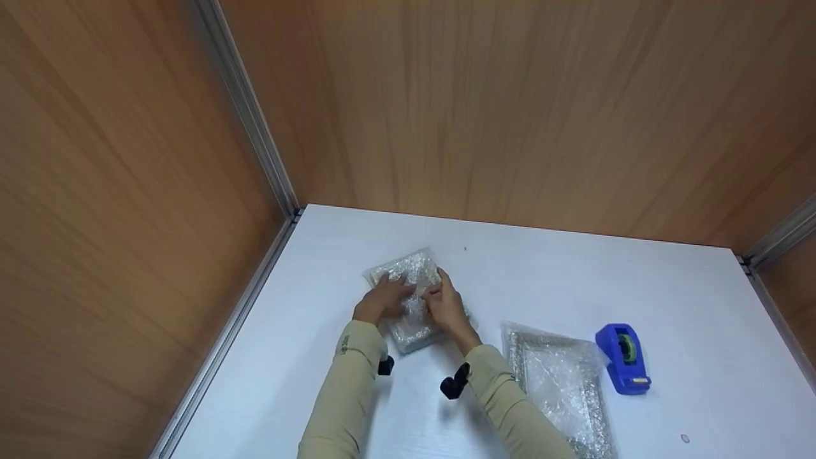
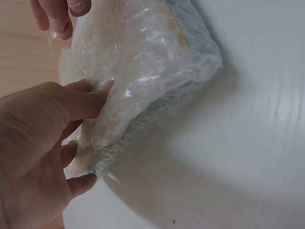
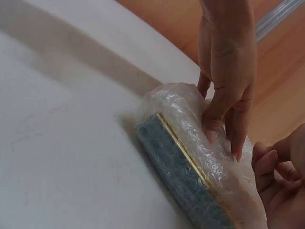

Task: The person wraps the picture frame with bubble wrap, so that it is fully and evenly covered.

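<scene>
A small flat packet in clear bubble wrap (image 1: 414,328) lies on the table, both hands at it. Through the wrap in the right wrist view, the packet (image 3: 178,167) shows a blue-grey side and a gold edge line. My left hand (image 1: 386,298) holds the packet from its left side. In the left wrist view, the thumb of that left hand (image 2: 43,129) lies on the wrap and other fingertips are at the packet's edge. My right hand (image 1: 448,309) is at the packet's right side, fingers curled. Those right fingertips (image 2: 59,28) pinch a thin clear strip like tape.
To the right lies a larger flat item in bubble wrap (image 1: 554,382). Just beyond it is a blue tape dispenser (image 1: 623,358) with a roll, partly touched by loose wrap. Wooden panels (image 1: 510,115) close off the white table (image 1: 688,306) at the back and left.
</scene>
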The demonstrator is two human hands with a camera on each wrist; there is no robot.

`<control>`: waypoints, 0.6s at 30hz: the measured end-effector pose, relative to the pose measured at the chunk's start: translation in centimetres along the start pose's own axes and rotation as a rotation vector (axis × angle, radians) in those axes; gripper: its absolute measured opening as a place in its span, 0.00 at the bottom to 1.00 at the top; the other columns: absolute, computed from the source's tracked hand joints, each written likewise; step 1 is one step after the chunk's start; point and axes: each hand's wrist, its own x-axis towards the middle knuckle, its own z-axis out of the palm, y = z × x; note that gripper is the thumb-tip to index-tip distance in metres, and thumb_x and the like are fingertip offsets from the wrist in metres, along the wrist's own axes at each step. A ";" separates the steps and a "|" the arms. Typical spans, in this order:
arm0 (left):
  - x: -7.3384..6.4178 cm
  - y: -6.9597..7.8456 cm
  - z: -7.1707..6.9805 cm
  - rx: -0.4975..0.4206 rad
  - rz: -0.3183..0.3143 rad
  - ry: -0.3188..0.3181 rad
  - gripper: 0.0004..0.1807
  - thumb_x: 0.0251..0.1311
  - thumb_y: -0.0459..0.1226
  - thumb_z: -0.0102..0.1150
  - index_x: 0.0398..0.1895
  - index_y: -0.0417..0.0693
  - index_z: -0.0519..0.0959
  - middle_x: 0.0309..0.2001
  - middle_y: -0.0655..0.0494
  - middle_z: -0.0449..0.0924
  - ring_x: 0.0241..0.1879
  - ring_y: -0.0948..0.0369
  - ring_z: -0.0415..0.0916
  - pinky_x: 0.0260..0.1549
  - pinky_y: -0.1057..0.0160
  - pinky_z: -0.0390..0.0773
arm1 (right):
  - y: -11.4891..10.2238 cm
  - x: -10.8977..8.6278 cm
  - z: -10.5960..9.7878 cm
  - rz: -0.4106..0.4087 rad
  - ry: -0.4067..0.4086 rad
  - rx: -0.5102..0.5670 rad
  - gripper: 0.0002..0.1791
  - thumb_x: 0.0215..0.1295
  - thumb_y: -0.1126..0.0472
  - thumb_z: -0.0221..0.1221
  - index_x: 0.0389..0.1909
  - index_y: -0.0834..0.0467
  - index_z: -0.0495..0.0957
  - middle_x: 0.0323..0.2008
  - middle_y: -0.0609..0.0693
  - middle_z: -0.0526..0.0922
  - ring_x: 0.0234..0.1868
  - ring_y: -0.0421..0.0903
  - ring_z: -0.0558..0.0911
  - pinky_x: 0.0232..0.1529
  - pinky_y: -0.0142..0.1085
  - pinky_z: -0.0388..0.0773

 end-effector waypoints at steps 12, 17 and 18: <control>-0.5 0.0 0.1 -0.048 -0.004 0.000 0.30 0.61 0.39 0.55 0.67 0.63 0.62 0.72 0.59 0.46 0.71 0.48 0.33 0.65 0.43 0.48 | 1.1 0.3 1.3 0.137 0.018 0.099 0.38 0.65 0.67 0.51 0.71 0.61 0.42 0.38 0.53 0.79 0.28 0.45 0.78 0.24 0.33 0.75; -0.4 -0.1 0.1 0.003 0.006 -0.001 0.30 0.62 0.39 0.53 0.68 0.63 0.60 0.72 0.58 0.46 0.71 0.47 0.34 0.65 0.44 0.48 | 0.9 0.6 1.5 0.181 -0.014 0.157 0.38 0.64 0.71 0.47 0.71 0.61 0.39 0.36 0.54 0.80 0.29 0.46 0.78 0.24 0.33 0.75; -0.4 -0.2 0.1 0.010 0.005 -0.002 0.30 0.62 0.39 0.53 0.68 0.64 0.60 0.72 0.58 0.45 0.71 0.47 0.34 0.66 0.45 0.47 | 0.8 0.6 1.5 0.190 -0.018 0.169 0.39 0.63 0.71 0.47 0.71 0.61 0.38 0.36 0.54 0.80 0.28 0.46 0.78 0.24 0.32 0.74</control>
